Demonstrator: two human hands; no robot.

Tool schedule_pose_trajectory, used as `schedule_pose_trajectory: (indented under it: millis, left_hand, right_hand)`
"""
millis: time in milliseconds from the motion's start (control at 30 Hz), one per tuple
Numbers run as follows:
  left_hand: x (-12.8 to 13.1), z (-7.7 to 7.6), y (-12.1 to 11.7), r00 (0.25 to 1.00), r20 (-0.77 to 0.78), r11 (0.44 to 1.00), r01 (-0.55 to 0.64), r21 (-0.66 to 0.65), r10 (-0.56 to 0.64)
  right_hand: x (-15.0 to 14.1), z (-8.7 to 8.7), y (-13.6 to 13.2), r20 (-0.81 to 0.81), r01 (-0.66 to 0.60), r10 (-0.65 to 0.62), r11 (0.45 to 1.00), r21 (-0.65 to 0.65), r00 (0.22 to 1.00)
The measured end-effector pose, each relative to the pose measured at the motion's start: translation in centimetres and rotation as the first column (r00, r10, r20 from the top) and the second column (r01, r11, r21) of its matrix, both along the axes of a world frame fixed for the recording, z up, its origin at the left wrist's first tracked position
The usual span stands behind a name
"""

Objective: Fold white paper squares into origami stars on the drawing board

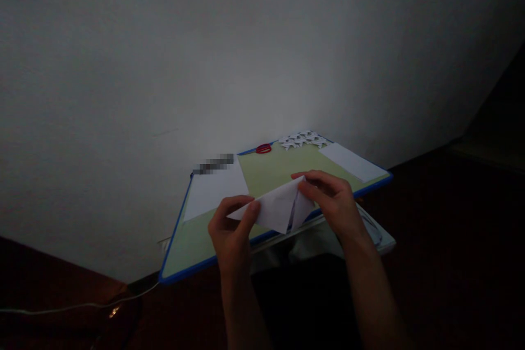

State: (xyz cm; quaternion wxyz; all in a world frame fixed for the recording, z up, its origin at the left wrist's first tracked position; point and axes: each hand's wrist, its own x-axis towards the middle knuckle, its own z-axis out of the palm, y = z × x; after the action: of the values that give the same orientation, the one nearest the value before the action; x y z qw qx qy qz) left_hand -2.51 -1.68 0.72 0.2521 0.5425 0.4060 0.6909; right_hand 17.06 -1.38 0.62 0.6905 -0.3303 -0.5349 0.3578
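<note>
A white sheet of paper (276, 208), folded into pointed flaps, is held up above the near edge of the table. My left hand (233, 227) pinches its left corner between thumb and fingers. At the upper right corner, my right hand (330, 197) grips the paper with its thumb in front and fingers behind. A dark slit shows between two flaps near the right hand. The fingers behind the paper are partly hidden.
The blue-edged green table (270, 169) stands against a wall (205, 54). On it lie red-handled scissors (263, 149), several folded paper pieces (301, 139), a white sheet (219, 188) at left and white paper (350, 161) at right. A cable (82, 306) runs at lower left.
</note>
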Motion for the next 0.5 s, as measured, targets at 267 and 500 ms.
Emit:
schedule_pose_trajectory:
  millis: [267, 500]
  left_hand:
    - [-0.6, 2.0, -1.8, 0.876, -0.406, 0.966, 0.231, -0.119, -0.26]
    - [1.3, 1.7, -1.3, 0.884, -0.372, 0.958, 0.275, -0.077, -0.284]
  right_hand:
    - [0.6, 1.0, -1.0, 0.189, -0.073, 0.058, 0.995, 0.072, 0.98]
    - [0.0, 0.9, -1.1, 0.221, -0.144, 0.135, 0.989, 0.025, 0.966]
